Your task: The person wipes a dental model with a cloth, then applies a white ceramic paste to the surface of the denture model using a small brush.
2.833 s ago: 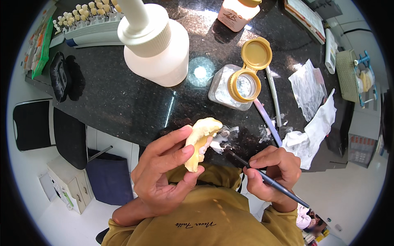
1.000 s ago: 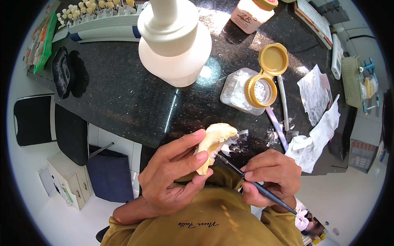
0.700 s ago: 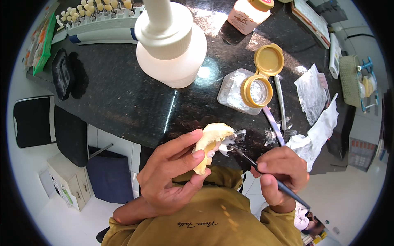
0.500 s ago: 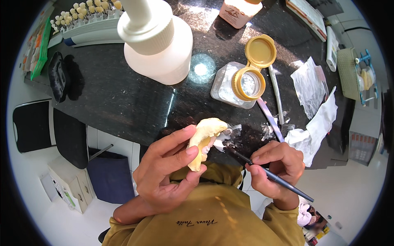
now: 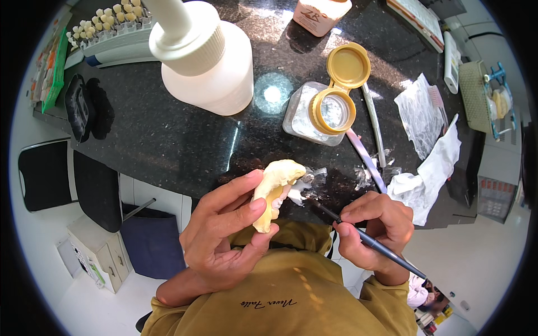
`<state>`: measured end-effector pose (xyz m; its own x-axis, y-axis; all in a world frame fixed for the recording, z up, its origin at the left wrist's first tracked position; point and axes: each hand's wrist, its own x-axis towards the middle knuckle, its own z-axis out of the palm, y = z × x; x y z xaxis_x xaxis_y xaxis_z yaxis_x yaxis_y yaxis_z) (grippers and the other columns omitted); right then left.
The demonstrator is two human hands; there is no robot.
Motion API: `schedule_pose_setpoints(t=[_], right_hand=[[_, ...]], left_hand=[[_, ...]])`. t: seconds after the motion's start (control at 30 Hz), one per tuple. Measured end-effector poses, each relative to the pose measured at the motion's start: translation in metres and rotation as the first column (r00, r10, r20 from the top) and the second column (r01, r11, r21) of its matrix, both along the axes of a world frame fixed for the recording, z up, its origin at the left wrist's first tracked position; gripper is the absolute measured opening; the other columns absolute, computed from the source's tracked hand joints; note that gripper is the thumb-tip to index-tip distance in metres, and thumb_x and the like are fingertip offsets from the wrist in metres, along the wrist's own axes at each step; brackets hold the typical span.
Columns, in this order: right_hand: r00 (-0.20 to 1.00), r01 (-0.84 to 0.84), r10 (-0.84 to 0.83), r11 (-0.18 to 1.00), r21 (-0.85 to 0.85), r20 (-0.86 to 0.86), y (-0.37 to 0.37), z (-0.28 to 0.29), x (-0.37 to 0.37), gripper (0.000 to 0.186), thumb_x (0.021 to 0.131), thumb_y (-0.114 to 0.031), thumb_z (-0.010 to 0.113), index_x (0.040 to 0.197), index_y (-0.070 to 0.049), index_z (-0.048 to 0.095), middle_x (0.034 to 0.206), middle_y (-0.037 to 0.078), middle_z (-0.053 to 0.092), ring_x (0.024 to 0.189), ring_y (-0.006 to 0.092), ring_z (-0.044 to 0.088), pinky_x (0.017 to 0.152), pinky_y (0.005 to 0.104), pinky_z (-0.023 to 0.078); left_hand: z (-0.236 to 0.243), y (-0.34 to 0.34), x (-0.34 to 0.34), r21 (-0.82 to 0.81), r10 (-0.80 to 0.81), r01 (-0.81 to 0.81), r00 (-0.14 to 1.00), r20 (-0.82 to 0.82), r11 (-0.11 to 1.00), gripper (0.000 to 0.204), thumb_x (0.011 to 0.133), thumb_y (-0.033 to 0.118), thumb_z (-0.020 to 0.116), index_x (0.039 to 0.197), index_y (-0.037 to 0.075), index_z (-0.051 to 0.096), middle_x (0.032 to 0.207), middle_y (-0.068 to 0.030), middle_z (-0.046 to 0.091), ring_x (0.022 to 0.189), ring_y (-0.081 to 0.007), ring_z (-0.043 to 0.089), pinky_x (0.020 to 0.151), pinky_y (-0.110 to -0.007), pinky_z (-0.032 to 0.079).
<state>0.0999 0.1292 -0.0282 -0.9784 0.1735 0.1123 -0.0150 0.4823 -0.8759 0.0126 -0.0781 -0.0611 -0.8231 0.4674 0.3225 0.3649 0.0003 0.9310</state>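
My left hand [image 5: 224, 229] is closed around a pale yellow dental cast [image 5: 276, 178], with thumb and fingertips at its edges. Pale tooth shapes line the curved side of the cast that faces right. In my right hand [image 5: 381, 227] is a slim dark pen-like tool [image 5: 384, 251], pinched between thumb and fingers. Its thin tip points up and left at a white smear [image 5: 296, 193] on the counter, right of the cast. Whether the tip touches the smear, I cannot tell. Just beyond stands a clear jar [image 5: 302, 112] of white material, its yellow lid [image 5: 348, 65] flipped back.
On the dark counter [image 5: 162, 134] stand a large white bottle [image 5: 210, 84], a tooth shade guide [image 5: 115, 39] and a black dish [image 5: 77, 106]. A purple-handled tool [image 5: 367, 159], a metal tool [image 5: 374, 123] and crumpled white tissue [image 5: 428, 173] lie to the right. Chairs [image 5: 42, 173] are at left.
The view has shifted a little, so the bottle and jar appear slightly further left. Both hands keep nearly the same pose, and the tool tip stays by the white smear.
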Motion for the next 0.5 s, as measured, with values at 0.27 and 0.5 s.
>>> schedule_pose_setpoints(t=[0.27, 0.5], right_hand=[[0.999, 0.039, -0.041, 0.998, -0.04, -0.034, -0.0041, -0.0009, -0.0037, 0.015, 0.064, 0.004, 0.073, 0.075, 0.002, 0.063, 0.066, 0.011, 0.067, 0.05, 0.0143, 0.062, 0.045, 0.0224, 0.047], [0.995, -0.023, 0.013, 0.994, -0.103, -0.094, -0.0043, -0.0019, -0.0065, 0.017, 0.064, 0.004, 0.074, 0.078, 0.003, 0.065, 0.069, 0.012, 0.067, 0.052, 0.0158, 0.064, 0.047, 0.0225, 0.049]], left_hand=[[-0.0011, -0.0066, 0.0012, -0.045, -0.066, 0.067, 0.997, 0.025, 0.997, 0.048, 0.072, -0.01, 0.074, 0.116, 0.0, 0.056, 0.13, -0.0293, 0.048, 0.119, -0.0342, 0.055, 0.097, -0.039, 0.051], [-0.0009, -0.0054, -0.0008, -0.037, -0.05, 0.05, 0.999, 0.009, 0.998, 0.047, 0.07, -0.01, 0.075, 0.113, -0.001, 0.058, 0.127, -0.0295, 0.051, 0.116, -0.036, 0.058, 0.094, -0.039, 0.053]])
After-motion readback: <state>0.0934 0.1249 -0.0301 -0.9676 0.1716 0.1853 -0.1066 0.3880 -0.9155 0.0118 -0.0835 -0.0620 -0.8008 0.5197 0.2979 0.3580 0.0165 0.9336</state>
